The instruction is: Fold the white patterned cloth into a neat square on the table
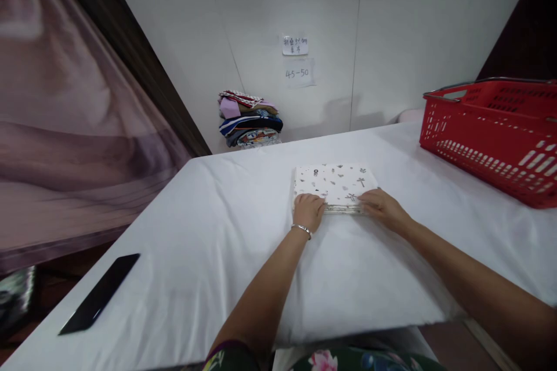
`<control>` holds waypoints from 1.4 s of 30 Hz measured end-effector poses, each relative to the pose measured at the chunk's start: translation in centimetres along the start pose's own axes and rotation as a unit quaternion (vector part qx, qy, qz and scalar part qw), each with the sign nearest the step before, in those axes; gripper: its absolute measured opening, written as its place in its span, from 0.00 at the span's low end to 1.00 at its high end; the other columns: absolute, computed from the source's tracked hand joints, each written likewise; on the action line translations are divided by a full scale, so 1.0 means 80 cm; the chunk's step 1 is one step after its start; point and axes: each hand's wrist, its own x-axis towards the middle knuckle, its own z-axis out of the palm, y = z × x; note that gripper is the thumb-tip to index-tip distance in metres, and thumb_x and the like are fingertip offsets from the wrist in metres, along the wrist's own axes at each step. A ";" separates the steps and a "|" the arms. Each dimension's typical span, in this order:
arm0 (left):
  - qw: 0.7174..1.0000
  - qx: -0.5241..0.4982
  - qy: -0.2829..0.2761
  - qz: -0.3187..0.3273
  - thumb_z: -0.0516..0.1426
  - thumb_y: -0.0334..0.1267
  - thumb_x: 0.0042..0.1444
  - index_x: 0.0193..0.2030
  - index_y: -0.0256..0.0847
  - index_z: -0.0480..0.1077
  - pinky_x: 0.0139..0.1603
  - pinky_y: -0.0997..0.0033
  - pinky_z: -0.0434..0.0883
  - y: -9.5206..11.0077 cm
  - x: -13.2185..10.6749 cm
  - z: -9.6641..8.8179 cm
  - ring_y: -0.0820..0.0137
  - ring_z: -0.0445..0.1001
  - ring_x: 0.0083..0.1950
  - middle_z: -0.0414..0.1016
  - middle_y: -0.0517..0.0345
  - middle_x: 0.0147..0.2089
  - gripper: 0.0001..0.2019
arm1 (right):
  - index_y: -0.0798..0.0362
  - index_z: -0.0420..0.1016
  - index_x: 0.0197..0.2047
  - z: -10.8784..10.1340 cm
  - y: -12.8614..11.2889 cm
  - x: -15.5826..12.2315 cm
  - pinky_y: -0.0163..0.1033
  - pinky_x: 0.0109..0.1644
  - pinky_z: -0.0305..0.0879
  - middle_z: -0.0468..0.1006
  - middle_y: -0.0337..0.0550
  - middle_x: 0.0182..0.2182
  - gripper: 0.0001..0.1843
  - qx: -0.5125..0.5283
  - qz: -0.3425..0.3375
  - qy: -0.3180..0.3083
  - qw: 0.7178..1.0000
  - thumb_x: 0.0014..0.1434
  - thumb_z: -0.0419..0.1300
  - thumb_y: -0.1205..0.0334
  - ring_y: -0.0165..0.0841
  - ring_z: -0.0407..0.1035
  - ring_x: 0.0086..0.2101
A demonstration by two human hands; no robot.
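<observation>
A neatly folded white cloth (pixel 333 184), printed with small palm trees and leaves, lies flat on the white-covered table (pixel 209 278). Several layers show along its near edge. My left hand (pixel 308 210), with a silver bracelet at the wrist, closes its fingers over the near left corner. At the near right corner, my right hand (pixel 385 208) pinches the layers between thumb and fingers. The undersides of both grips are hidden.
A red plastic basket (pixel 491 127) stands at the right. Beyond the far edge is a pile of folded fabrics (pixel 250 122) against the wall. A black flat object (pixel 100 295) lies near the left edge, beside a pink curtain (pixel 78 104).
</observation>
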 end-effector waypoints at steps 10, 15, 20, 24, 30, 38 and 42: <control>0.999 -0.029 -0.002 -0.016 0.54 0.37 0.55 0.39 0.48 0.71 0.46 0.65 0.61 -0.004 0.003 0.020 0.69 0.65 0.43 0.71 0.61 0.39 0.06 | 0.46 0.76 0.43 0.025 -0.004 0.006 0.46 0.44 0.65 0.76 0.43 0.40 0.14 -0.048 -0.010 -0.039 0.998 0.59 0.51 0.59 0.39 0.68 0.42; 1.000 -0.020 -0.007 -0.021 0.54 0.37 0.55 0.37 0.47 0.72 0.44 0.65 0.61 0.000 0.006 0.018 0.69 0.65 0.42 0.70 0.60 0.37 0.06 | 0.45 0.76 0.41 0.022 -0.010 0.004 0.46 0.43 0.65 0.76 0.42 0.40 0.14 -0.024 0.025 -0.040 0.999 0.59 0.51 0.58 0.39 0.68 0.42; 0.999 -0.024 -0.004 -0.037 0.52 0.38 0.57 0.34 0.45 0.72 0.43 0.65 0.61 0.007 0.009 0.014 0.69 0.65 0.41 0.70 0.59 0.35 0.08 | 0.45 0.76 0.38 0.021 -0.011 0.004 0.44 0.42 0.66 0.76 0.41 0.39 0.12 -0.002 0.063 -0.038 0.997 0.58 0.51 0.58 0.37 0.68 0.40; 0.999 -0.016 0.006 -0.031 0.51 0.37 0.57 0.32 0.44 0.71 0.44 0.65 0.60 0.010 0.010 0.012 0.69 0.65 0.41 0.71 0.59 0.36 0.08 | 0.46 0.76 0.38 0.021 -0.013 0.001 0.43 0.42 0.65 0.76 0.41 0.38 0.12 0.015 0.065 -0.013 0.998 0.59 0.51 0.59 0.37 0.68 0.40; 1.000 0.012 0.005 0.017 0.48 0.36 0.60 0.35 0.43 0.70 0.46 0.64 0.59 0.006 0.006 0.015 0.69 0.65 0.42 0.70 0.58 0.38 0.10 | 0.48 0.75 0.40 0.015 -0.023 -0.001 0.46 0.43 0.64 0.75 0.45 0.38 0.15 -0.014 0.017 -0.010 1.000 0.61 0.47 0.59 0.39 0.66 0.40; 1.000 0.011 -0.018 0.013 0.47 0.37 0.60 0.37 0.45 0.70 0.47 0.64 0.59 0.003 0.002 0.016 0.69 0.65 0.43 0.70 0.57 0.40 0.10 | 0.48 0.76 0.39 0.011 -0.031 -0.002 0.46 0.41 0.64 0.75 0.47 0.36 0.17 -0.043 0.012 -0.016 0.999 0.62 0.45 0.58 0.40 0.66 0.39; 1.000 -0.008 -0.016 0.025 0.49 0.38 0.60 0.39 0.45 0.70 0.47 0.64 0.60 0.000 -0.001 0.016 0.69 0.64 0.44 0.70 0.57 0.40 0.09 | 0.48 0.75 0.40 0.012 -0.028 -0.004 0.46 0.42 0.63 0.75 0.47 0.37 0.15 -0.062 -0.006 -0.043 0.997 0.61 0.47 0.58 0.40 0.66 0.39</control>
